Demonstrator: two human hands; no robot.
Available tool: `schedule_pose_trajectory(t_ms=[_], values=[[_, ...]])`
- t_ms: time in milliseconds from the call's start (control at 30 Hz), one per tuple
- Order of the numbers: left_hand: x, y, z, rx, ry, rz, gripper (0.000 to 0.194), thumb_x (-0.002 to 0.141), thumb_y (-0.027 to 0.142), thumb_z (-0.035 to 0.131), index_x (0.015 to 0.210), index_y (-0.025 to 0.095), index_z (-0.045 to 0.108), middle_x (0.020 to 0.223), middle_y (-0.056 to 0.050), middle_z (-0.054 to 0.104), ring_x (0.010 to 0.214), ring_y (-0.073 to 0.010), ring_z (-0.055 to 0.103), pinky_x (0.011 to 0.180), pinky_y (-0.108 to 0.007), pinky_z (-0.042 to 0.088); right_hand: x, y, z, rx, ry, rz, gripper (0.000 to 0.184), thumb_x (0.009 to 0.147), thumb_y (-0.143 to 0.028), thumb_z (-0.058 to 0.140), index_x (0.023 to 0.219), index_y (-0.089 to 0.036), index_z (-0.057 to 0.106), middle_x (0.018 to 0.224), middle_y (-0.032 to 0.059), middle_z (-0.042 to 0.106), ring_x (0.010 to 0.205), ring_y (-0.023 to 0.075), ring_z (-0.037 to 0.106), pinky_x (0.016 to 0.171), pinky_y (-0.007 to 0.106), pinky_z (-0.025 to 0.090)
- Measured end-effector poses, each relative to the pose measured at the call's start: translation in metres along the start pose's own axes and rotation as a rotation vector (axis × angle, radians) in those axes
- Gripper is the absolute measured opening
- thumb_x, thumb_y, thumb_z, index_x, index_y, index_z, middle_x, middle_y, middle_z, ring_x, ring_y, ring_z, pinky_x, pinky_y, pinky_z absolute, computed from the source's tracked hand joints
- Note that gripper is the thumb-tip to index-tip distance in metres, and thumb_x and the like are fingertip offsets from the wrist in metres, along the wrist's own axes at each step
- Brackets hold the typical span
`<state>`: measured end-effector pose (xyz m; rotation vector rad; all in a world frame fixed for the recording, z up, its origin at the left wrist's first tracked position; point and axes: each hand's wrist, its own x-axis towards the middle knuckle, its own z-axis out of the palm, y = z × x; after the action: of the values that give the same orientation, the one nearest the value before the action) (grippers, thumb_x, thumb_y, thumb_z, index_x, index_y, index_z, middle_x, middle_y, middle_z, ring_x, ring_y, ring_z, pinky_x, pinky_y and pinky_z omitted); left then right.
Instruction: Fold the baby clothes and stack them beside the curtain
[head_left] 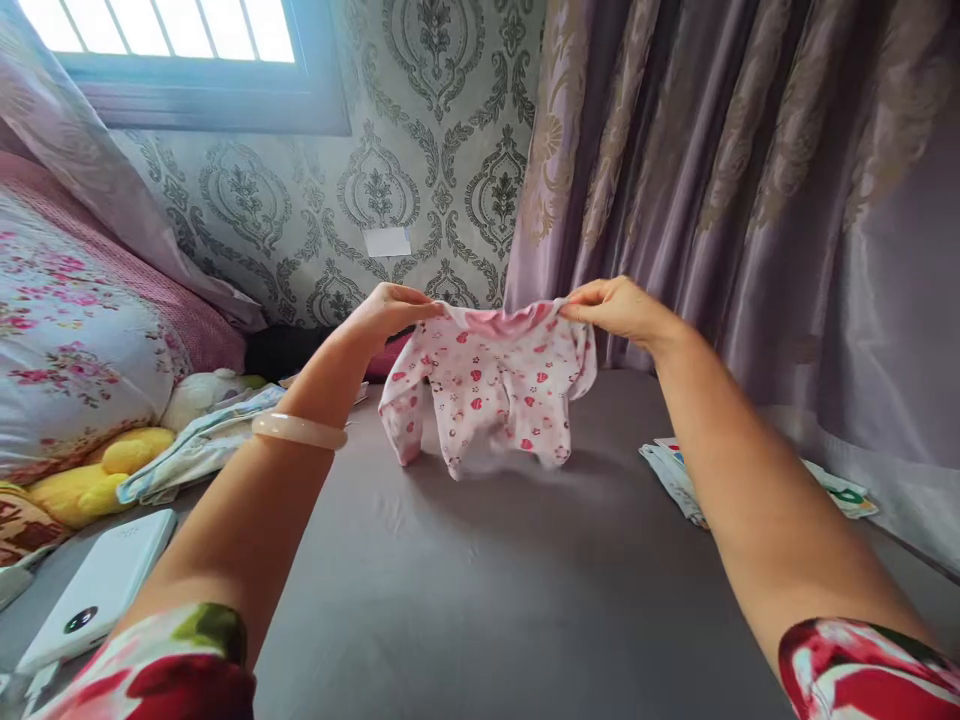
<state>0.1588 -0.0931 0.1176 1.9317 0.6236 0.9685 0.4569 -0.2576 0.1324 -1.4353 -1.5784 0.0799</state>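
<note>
A small pink baby shirt (499,390) with red hearts and tiny prints hangs stretched out in front of me, above the grey sheet (450,600). My left hand (394,310) pinches it at one shoulder by the neckline, its fingers closed on the cloth. At the opposite shoulder my right hand (611,305) pinches it the same way. The pink inside of the neck shows between my hands. Both long sleeves dangle at the sides, and the lower hem is blurred.
On the left lie a white power bank (101,590), a yellow plush toy (105,475), light-blue clothing (199,450) and a flowered pillow (82,340). Folded cloth (671,480) lies at the right, near my forearm. A purple curtain (675,190) and patterned wall (427,180) stand behind.
</note>
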Motion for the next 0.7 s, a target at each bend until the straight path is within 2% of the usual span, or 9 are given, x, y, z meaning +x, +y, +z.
schedule_pose_trajectory(t_ms=[67,133,233,300,433,567,700], values=[[0.000,-0.003,-0.001,-0.157,-0.117,0.045,0.030,0.064,0.042,0.080,0.081,0.019,0.073,0.080,-0.005,0.069,0.086,-0.0220,0.067,0.073,-0.034,0.053,-0.002,0.002,0.000,0.067,-0.116,0.037,0.032,0.066,-0.053,0.081,0.073,-0.023,0.075,0.076,0.0021,0.073,0.082,0.0202,0.067,0.076,0.033,0.053],[0.003,-0.007,-0.003,-0.208,-0.138,0.038,0.032,0.064,0.041,0.081,0.082,0.017,0.072,0.083,-0.006,0.070,0.084,-0.0205,0.066,0.076,-0.035,0.054,-0.001,0.007,0.001,0.118,-0.096,0.070,0.034,0.068,-0.055,0.079,0.075,-0.023,0.075,0.078,0.0029,0.073,0.079,0.0189,0.066,0.075,0.033,0.053],[0.013,-0.016,-0.003,-0.113,0.016,0.011,0.028,0.064,0.038,0.081,0.079,0.016,0.070,0.076,-0.004,0.067,0.074,-0.0162,0.063,0.070,-0.030,0.052,0.007,0.017,0.006,0.125,0.098,0.083,0.036,0.069,-0.055,0.079,0.074,-0.021,0.072,0.074,0.0029,0.072,0.074,0.0173,0.064,0.072,0.031,0.052],[0.019,-0.020,0.000,-0.078,0.103,0.041,0.025,0.070,0.037,0.076,0.080,0.016,0.068,0.075,-0.003,0.066,0.071,-0.0137,0.060,0.066,-0.026,0.050,0.013,0.024,0.011,0.111,0.183,0.062,0.037,0.072,-0.056,0.077,0.075,-0.019,0.070,0.073,0.0025,0.070,0.072,0.0163,0.063,0.068,0.029,0.050],[0.026,-0.021,0.012,-0.052,0.210,0.111,0.017,0.081,0.033,0.064,0.081,0.016,0.063,0.070,0.000,0.060,0.061,-0.0103,0.054,0.057,-0.021,0.044,0.020,0.034,0.021,-0.019,0.298,-0.028,0.039,0.079,-0.056,0.071,0.079,-0.018,0.068,0.069,0.0008,0.066,0.071,0.0155,0.060,0.064,0.027,0.046],[0.030,-0.026,0.018,0.016,0.294,0.191,0.014,0.087,0.030,0.056,0.082,0.018,0.058,0.062,0.004,0.049,0.052,-0.0087,0.046,0.051,-0.020,0.039,0.019,0.034,0.024,-0.199,0.387,-0.097,0.041,0.085,-0.058,0.063,0.084,-0.018,0.068,0.067,-0.0003,0.063,0.068,0.0147,0.057,0.065,0.027,0.045],[0.030,-0.035,0.020,0.182,0.430,0.390,0.016,0.091,0.033,0.052,0.084,0.019,0.057,0.067,0.003,0.051,0.064,-0.0115,0.052,0.061,-0.022,0.045,0.011,0.027,0.028,-0.329,0.432,-0.193,0.042,0.090,-0.060,0.054,0.087,-0.020,0.065,0.077,0.0023,0.065,0.075,0.0170,0.059,0.072,0.031,0.046]])
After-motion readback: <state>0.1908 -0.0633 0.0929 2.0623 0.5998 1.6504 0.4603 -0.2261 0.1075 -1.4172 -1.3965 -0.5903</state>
